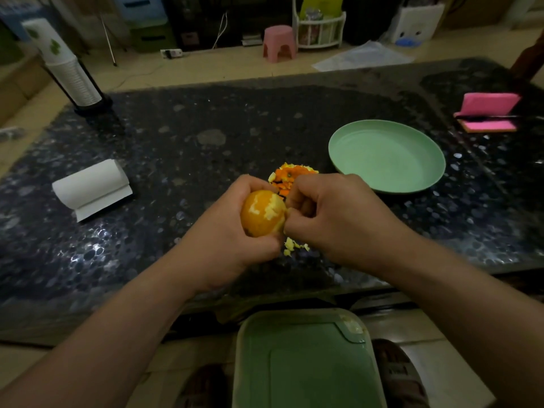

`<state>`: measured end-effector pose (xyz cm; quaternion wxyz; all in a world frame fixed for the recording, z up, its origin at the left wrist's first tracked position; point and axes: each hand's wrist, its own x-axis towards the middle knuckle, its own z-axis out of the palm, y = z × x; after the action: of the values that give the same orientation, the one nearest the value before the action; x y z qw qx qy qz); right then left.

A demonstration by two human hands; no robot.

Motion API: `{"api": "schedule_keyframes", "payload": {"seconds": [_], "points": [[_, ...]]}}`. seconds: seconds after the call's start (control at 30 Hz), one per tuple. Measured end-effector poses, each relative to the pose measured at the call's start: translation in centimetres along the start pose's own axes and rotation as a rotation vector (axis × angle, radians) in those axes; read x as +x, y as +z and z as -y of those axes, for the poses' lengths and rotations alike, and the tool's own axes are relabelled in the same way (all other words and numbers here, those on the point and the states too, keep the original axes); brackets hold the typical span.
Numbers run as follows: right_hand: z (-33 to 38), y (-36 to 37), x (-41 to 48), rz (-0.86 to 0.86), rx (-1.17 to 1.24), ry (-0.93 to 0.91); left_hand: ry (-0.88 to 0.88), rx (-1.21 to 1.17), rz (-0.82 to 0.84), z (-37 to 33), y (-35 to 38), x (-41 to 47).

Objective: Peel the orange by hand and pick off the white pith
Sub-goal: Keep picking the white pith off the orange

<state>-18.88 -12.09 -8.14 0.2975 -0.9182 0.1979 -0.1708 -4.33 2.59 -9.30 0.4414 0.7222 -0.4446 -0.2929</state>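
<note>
Pith (272,209) streaks the mostly peeled orange (263,213), which the left hand (235,231) cups firmly above the tabletop (176,148), just in front of the peel scraps (291,178). The right hand (329,216) pinches at the fruit's right edge; what it grips is hidden. Best to lift each white strip from a loose end, pulling along the surface, and turn the fruit to reach fresh patches

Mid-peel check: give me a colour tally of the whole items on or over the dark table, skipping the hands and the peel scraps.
Green: 1, the plate
White: 2, the paper roll and the cup stack
Pink: 1, the pad
Orange: 1, the orange
Total: 5
</note>
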Motion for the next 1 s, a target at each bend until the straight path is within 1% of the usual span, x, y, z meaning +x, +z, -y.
{"api": "schedule_keyframes", "payload": {"seconds": [0.07,0.2,0.3,0.4,0.57,0.73,0.87,1.0], "points": [[-0.1,0.0,0.0,-0.007,0.050,0.004,-0.002,-0.046,0.006,0.0,-0.1,0.0],[-0.4,-0.5,0.2,0.067,0.151,0.000,-0.065,-0.151,0.045,0.2,-0.6,0.0],[-0.6,-0.9,0.4,0.143,0.313,0.025,-0.102,-0.224,0.077,0.4,-1.0,-0.1],[-0.7,-1.4,0.5,0.193,0.443,0.063,-0.095,-0.310,0.097,0.6,-1.2,0.0],[-0.6,-1.6,0.8,0.172,0.595,0.142,-0.076,-0.465,0.029,0.5,-0.7,0.3],[-0.2,-1.0,1.0,0.154,0.684,0.207,-0.082,-0.468,-0.039,0.6,-0.1,0.5],[0.0,-0.8,1.0,0.176,0.749,0.226,-0.096,-0.583,-0.027,0.8,-0.2,0.6],[-0.2,-0.7,1.1,0.182,0.776,0.220,-0.091,-0.649,0.005,0.9,-0.3,0.5]]}}
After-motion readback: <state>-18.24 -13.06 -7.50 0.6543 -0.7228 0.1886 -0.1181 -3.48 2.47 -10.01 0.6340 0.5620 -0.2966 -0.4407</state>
